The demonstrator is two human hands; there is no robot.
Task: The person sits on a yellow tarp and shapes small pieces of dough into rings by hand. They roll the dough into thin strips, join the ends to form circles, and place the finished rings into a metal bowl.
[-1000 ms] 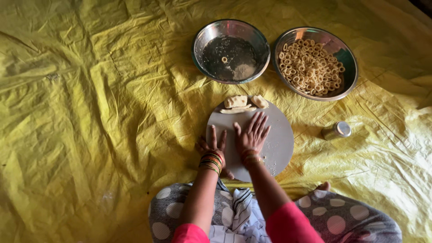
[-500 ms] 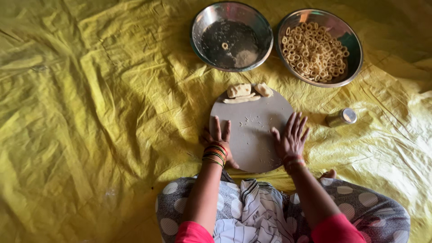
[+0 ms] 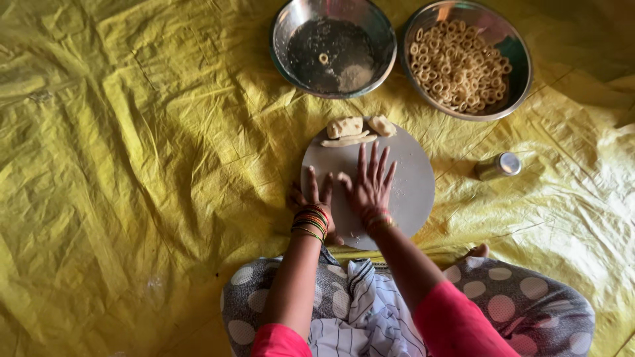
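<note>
1. A person sat on the floor on a crumpled yellow plastic sheet (image 3: 132,165), seen from above, with a round grey board (image 3: 410,178) in front of the knees.
2. Judging by the scene, the work was well along: a steel bowl (image 3: 509,59) at the far right held a large heap of small dough rings (image 3: 458,66).
3. A second steel bowl (image 3: 291,39) beside it held only one ring and some flour.
4. Still to shape, it seemed: a few dough pieces (image 3: 357,130) lay at the far edge of the board.
5. The right hand (image 3: 369,188) lay flat on the board, palm down, fingers spread; whether dough was under it could not be told.
6. The left hand (image 3: 316,201), bangles at the wrist, rested open on the board's near left edge, gripping nothing.
7. A small metal tin (image 3: 497,166) lay on its side on the sheet, right of the board.
</note>
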